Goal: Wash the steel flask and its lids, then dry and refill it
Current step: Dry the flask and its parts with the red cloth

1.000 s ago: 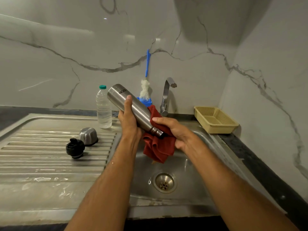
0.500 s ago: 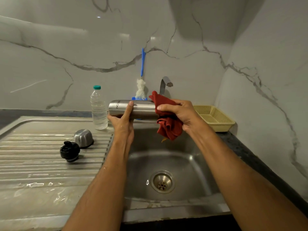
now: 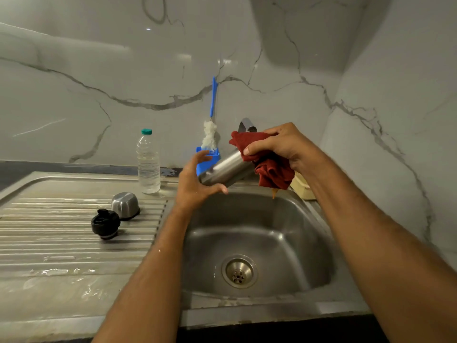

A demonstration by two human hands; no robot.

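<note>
- Showing, in the head view, the steel flask (image 3: 226, 168) being held in the air above the back rim of the sink (image 3: 319, 219), with the open basin and its drain (image 3: 239, 272) lying well below both forearms.
- The left hand (image 3: 195, 185) is cupping the flask's lower end, thumb curling under the base and fingers arching over it, the fingertips only loosely closing.
- The right hand (image 3: 284, 147) is gripping the red cloth (image 3: 265, 162) bunched over the flask's upper end, which is hiding the mouth.
- The flask's long axis is running diagonally, base pointing down-left toward the draining board (image 3: 61, 243), covered end pointing up-right toward the tap (image 3: 247, 125).
- The steel lid (image 3: 125, 205) and black lid (image 3: 105, 224) are sitting just beside each other on the draining board, well apart from the hands; a water bottle (image 3: 148, 164) is standing behind them.
- A blue brush (image 3: 212, 115) is leaning on the wall behind the flask; a beige basket (image 3: 303, 188) is showing partly behind the right wrist.
- Compared with half a second ago, the flask is tilting from level to base-down, and the left hand is sliding to the base.
</note>
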